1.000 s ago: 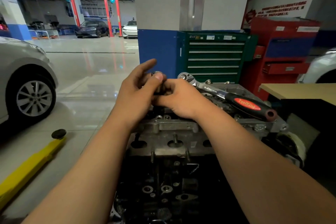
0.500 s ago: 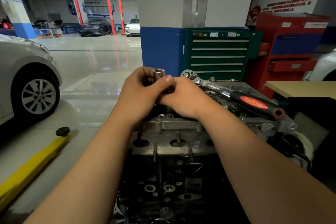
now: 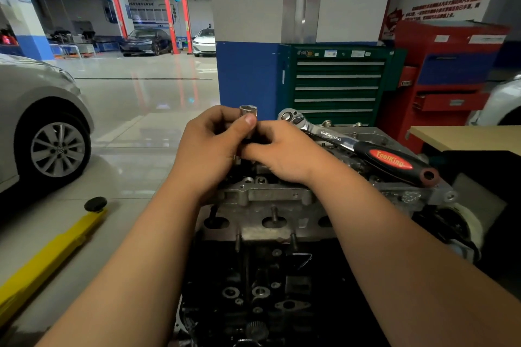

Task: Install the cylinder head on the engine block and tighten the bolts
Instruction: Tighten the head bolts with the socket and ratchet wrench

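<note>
The grey cylinder head [image 3: 267,205] sits on the dark engine block [image 3: 262,290] in front of me. Above its far end stands an upright chrome socket [image 3: 248,113], its lower part hidden by my fingers. My left hand [image 3: 208,149] grips the socket with fingers curled and thumb pressed on its side. My right hand [image 3: 284,152] pinches the same tool just below, fingers curled toward the left hand. A ratchet wrench [image 3: 352,144] with a black and red handle lies on the head to the right, touched by neither hand.
A green tool cabinet [image 3: 335,84] and a red one [image 3: 448,76] stand behind the engine by a blue and white pillar [image 3: 248,36]. A tan tabletop [image 3: 468,138] is at right. A grey car [image 3: 42,121] and a yellow lift arm [image 3: 50,256] lie left.
My left index finger, stretched out a second ago, has curled in around the socket. The socket's chrome top now shows above my thumb. The ratchet has not moved.
</note>
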`<state>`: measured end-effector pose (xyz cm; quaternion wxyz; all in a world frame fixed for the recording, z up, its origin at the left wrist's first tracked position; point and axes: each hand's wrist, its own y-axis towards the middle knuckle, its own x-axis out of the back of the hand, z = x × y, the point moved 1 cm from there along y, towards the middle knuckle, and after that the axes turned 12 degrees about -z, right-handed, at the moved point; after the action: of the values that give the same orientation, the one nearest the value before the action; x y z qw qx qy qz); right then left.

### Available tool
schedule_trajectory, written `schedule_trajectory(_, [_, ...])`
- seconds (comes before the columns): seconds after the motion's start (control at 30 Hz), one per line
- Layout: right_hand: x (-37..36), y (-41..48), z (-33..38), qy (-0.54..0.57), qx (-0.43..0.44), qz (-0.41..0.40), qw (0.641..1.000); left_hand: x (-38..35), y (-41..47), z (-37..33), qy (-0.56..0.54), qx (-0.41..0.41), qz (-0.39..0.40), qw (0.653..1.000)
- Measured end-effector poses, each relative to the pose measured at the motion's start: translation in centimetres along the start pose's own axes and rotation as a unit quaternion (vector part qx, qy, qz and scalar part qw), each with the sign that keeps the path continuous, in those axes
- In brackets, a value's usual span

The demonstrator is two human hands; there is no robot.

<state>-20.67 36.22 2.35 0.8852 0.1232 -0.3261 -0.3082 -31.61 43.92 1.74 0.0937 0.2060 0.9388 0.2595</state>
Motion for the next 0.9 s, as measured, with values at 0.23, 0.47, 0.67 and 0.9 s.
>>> schedule_trajectory(0.23, [-0.18, -0.04, 0.18, 0.006, 0.014, -0.023, 1.000, -0.37, -0.04, 0.01, -0.005, 0.001, 0.010, 1.000])
schedule_trajectory(0.47, [0.04, -0.07, -0.06, -0.006, 0.014, -0.014, 1.000, -0.02, -0.04, -0.01, 0.004, -0.004, 0.002, 1.000])
schedule_trajectory(0.67, [-0.12, -0.30, 0.30, -0.003, 0.025, -0.016, 1.000, -0.25, -0.07, -0.14, 0.058, -0.007, 0.000, 0.998])
schedule_trajectory(0.9, [-0.17, -0.10, 0.02, -0.005, 0.021, -0.021, 1.000, -0.30, -0.14, -0.24, 0.021, 0.003, 0.000, 1.000])
